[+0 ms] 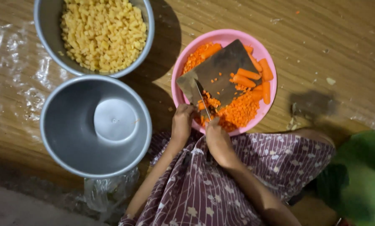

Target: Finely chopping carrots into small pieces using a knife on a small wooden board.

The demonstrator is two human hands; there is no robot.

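A pink bowl (269, 67) on the wooden floor holds a dark cutting board (221, 69), diced carrot and a few carrot sticks (246, 79). My left hand (183, 125) rests at the bowl's near rim, its fingers on carrot pieces at the board's edge. My right hand (217, 140) grips a knife whose thin blade (202, 98) points away from me over the board, next to the left fingers. The knife's handle is hidden inside my fist.
An empty steel bowl (95, 125) stands to the left of my hands. Behind it a second steel bowl (43, 33) is full of yellow diced pieces. Clear plastic sheets (11, 71) lie on the floor. A green object (363, 175) is at the right, beside my patterned garment.
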